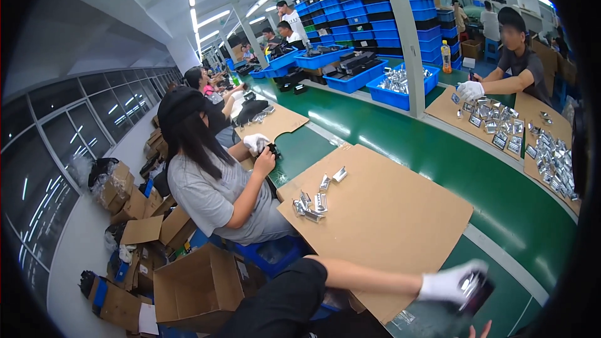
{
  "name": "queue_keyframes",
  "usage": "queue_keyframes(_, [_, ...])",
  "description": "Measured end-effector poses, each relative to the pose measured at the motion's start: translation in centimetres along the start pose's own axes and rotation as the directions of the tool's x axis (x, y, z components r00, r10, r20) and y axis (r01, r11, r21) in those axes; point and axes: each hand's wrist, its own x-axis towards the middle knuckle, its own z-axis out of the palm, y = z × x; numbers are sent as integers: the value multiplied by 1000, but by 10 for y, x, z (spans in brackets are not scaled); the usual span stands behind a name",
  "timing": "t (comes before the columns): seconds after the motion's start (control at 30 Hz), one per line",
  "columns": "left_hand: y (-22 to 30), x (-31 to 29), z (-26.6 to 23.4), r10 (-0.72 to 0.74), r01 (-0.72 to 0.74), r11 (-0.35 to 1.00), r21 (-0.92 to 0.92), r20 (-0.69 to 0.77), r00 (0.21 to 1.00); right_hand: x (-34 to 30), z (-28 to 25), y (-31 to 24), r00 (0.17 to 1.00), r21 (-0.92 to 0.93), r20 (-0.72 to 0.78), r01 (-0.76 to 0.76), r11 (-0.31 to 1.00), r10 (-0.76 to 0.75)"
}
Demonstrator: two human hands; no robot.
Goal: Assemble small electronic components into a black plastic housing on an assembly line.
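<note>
My left hand (452, 283), in a white glove, reaches across the near right corner of a brown cardboard sheet (394, 213). Its fingers are closed around a dark piece with a shiny silver face (477, 291), blurred by motion. Just below it, bare fingertips of my right hand (481, 330) show at the lower edge, spread apart with nothing visible between them; the rest of that hand is out of the picture. Several small silver metal parts (313, 203) lie loosely grouped toward the left of the cardboard.
A co-worker in grey (206, 175) sits at my left, handling a black part. Across the green bench (369, 126), another person's gloved hand (469, 91) is beside many silver parts (491, 119). Blue bins (391, 97) line the far side. An open carton (194, 285) stands at lower left.
</note>
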Motion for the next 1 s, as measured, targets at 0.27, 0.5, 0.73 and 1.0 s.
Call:
queue_keyframes(0.27, [-78,128,-74,32,33,990,137,-444,896,-5,-5,-66,994,39,-45,-101,994,102])
queue_keyframes(0.5, [-73,150,88,321,-334,771,542,122,939,-15,20,-31,933,-100,-56,350,931,-356])
queue_keyframes(0.73, [-25,184,164,297,-647,509,568,589,751,-3,32,-108,979,48,69,189,981,-192])
queue_keyframes(1.0, [-34,180,279,543,-775,507,378,559,627,-26,15,-95,969,-124,-45,237,963,-244])
